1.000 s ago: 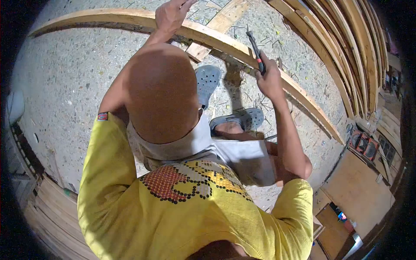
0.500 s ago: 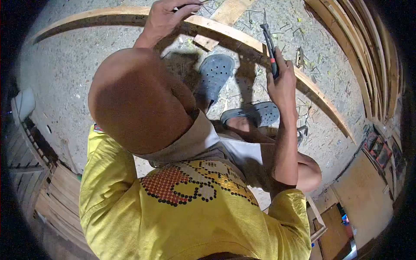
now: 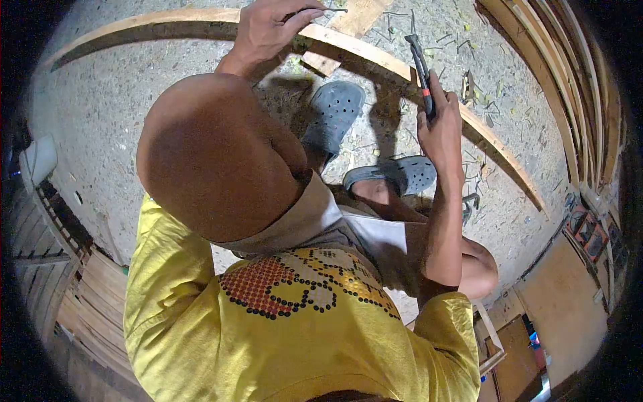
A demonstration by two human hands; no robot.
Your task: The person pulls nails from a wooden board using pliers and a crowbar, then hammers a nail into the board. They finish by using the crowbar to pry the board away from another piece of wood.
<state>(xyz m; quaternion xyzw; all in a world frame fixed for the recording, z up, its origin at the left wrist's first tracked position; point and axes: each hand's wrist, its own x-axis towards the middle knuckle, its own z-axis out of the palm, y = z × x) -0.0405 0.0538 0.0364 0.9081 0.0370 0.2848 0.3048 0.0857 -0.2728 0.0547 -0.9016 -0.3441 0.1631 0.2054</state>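
Between the thumb and fingers of my left hand (image 3: 268,30) is a thin nail (image 3: 335,10), its end sticking out to the right. My right hand (image 3: 440,124) is wrapped round dark pincers (image 3: 420,67) with a red band, their jaws pointing up and away from me. A long curved wooden strip (image 3: 355,48) lies across the floor in front of me, passing beneath both hands. Under it, near the middle, a flat board (image 3: 358,17) lies crosswise.
Several bent nails and scraps are scattered over the concrete floor (image 3: 509,127). Long curved wooden strips (image 3: 569,87) are stacked at the right. My feet are in grey clogs (image 3: 335,110). Wooden panels (image 3: 562,301) lie at the lower right, a white container (image 3: 41,159) at the left.
My left hand has shifted slightly to the right, and more of the nail shows beyond its fingers. My right hand and the pincers have moved slightly right.
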